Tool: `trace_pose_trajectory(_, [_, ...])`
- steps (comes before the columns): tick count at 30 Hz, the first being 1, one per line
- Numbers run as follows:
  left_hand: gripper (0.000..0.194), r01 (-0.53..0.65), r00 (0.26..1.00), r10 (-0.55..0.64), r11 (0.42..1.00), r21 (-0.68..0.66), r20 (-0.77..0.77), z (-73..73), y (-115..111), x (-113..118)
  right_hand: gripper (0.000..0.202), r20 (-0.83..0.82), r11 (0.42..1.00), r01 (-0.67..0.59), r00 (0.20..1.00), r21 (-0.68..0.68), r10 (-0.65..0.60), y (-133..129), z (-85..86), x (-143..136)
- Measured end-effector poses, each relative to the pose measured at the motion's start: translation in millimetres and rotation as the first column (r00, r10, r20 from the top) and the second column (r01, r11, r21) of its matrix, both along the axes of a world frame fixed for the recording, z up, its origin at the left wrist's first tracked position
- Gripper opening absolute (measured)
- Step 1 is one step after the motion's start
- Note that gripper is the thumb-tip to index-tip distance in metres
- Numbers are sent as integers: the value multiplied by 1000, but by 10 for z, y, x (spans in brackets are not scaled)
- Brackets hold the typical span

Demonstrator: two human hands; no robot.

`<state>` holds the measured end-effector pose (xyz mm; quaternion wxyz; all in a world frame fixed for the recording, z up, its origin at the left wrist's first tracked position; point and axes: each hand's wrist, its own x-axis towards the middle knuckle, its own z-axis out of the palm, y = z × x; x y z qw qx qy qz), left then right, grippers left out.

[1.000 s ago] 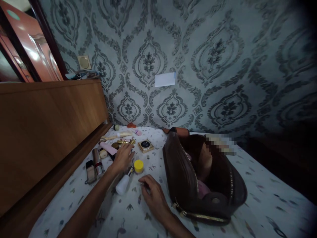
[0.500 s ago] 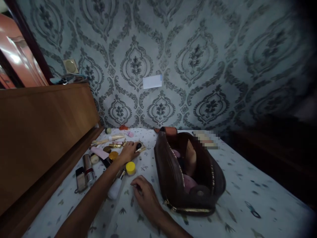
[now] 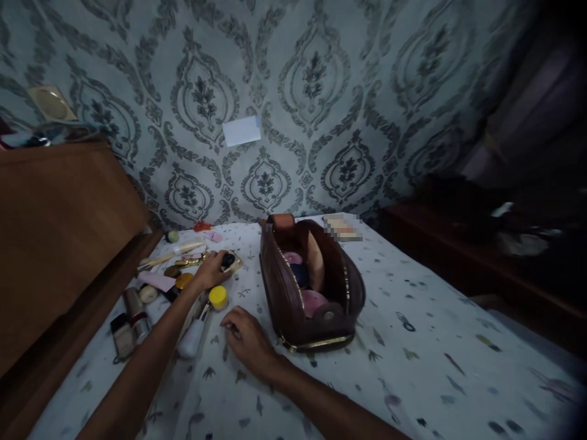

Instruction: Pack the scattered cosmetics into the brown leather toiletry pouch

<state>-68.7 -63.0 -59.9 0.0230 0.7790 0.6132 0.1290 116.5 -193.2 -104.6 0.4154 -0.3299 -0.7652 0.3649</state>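
Note:
My left hand (image 3: 213,271) reaches into the spread of cosmetics, its thumb and fingers around a small black round item (image 3: 228,260). That item sits at a flat beige-and-clear square piece (image 3: 236,263). My right hand (image 3: 247,342) rests on the sheet with its fingers curled together; whether something small is inside is hidden. Between my arms lie a yellow-lidded jar (image 3: 218,297) and a white-handled brush (image 3: 190,338). To the right of my right hand stands an unzipped brown bag (image 3: 279,293), with pink round things (image 3: 314,302) and a tan flat piece (image 3: 315,261) inside.
Left of my left arm lie a foundation bottle (image 3: 122,336), a silver-brown tube (image 3: 136,315), a pink tube (image 3: 156,281) and an amber-lidded jar (image 3: 184,281). A blurred flat palette-like thing (image 3: 343,227) lies behind the bag. A wooden board (image 3: 68,214) borders the bed's left side.
The view has swung to the right, so everything sits further left in it. Both hands stay in nearly the same places on the bed, with the left still at the black item.

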Motion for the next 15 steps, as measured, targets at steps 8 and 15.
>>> trace_pose_trajectory(8, [64, 125, 989, -117, 987, -101, 86, 50, -72, -232, 23, -2, 999, -40, 999, -9, 40, 9, 33, 5])
trace_pose_trajectory(15, [61, 277, 954, -250, 946, -169, 164, 138, -141, -418, 24, -22, 998, -68, 997, 15, 68, 50, -32, -13])
